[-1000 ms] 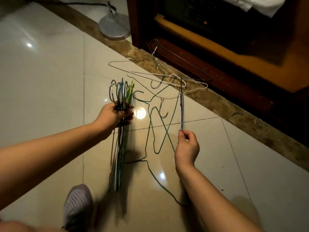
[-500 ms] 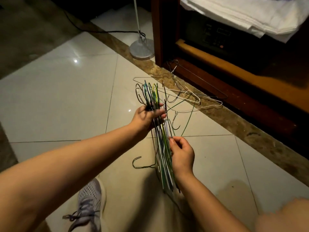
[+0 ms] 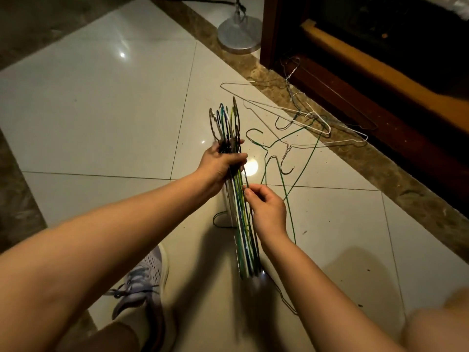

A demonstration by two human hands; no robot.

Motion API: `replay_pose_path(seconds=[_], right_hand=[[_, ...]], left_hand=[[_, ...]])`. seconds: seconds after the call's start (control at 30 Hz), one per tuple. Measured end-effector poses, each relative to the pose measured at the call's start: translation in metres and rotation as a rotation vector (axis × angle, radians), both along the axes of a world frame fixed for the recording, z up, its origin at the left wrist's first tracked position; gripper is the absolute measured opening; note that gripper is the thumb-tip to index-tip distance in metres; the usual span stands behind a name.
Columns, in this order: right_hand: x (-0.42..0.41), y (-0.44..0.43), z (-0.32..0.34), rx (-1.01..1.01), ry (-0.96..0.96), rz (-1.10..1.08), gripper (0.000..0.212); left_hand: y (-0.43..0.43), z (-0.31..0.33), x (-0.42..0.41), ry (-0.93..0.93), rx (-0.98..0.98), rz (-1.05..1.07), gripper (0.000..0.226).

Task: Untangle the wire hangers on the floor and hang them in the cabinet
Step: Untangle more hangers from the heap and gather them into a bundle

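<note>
Spreading across most of the view, the pale tiled floor (image 3: 101,123) serves as the sorting ground. It gives flat room for wire to lie out where each loop can be traced. The dark wooden cabinet (image 3: 355,97) stands along the upper right, close to the work, so sorted hangers will likely have only a short trip to it. A round metal stand base (image 3: 239,34) sits by the cabinet's corner, apart from the job.

The loose hangers (image 3: 308,115), white, grey and green, lie crossed over one another on the floor just in front of the cabinet, hooks caught through frames. None of them has been hung yet.

Nearer the person, the bundle of hangers (image 3: 243,237) is held upright with its hooks at the top and all turned one way. That looks meant to keep the freed ones from snagging again. A grey mesh shoe (image 3: 142,275) rests on the tile below it.

The left hand (image 3: 220,161) is clenched around the bundle's necks just under the hooks, where one grasp gathers them all. The right hand (image 3: 266,209) pinches the outermost wire (image 3: 246,182) between thumb and fingers (image 3: 250,193), apparently seating it against the stack.
</note>
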State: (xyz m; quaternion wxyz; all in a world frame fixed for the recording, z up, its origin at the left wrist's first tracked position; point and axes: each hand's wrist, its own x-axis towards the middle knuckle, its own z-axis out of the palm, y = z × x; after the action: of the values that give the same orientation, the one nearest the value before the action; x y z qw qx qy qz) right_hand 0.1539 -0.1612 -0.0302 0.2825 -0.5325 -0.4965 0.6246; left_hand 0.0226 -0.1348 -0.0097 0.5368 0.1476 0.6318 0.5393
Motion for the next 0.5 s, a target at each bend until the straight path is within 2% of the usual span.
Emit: replay_pose_path(seconds=[0.1,0.2,0.33,0.5], right_hand=[[0.004,-0.005,-0.018,0.027,-0.080,0.009,0.014],[0.016,-0.011,-0.054,-0.062,-0.309,0.018,0.019],[0.017,-0.028,-0.097,-0.108,-0.617,0.194,0.028],[0.019,-0.044,-0.120,-0.058,-0.856,0.348,0.035]], left_hand=[[-0.005,-0.007,-0.008,-0.004,-0.013,-0.008,0.028],[-0.011,-0.011,-0.020,0.082,-0.024,-0.062,0.023],[-0.025,-0.013,-0.038,0.184,-0.052,-0.100,0.018],[-0.052,-0.025,-0.057,0.166,-0.034,-0.067,0.013]])
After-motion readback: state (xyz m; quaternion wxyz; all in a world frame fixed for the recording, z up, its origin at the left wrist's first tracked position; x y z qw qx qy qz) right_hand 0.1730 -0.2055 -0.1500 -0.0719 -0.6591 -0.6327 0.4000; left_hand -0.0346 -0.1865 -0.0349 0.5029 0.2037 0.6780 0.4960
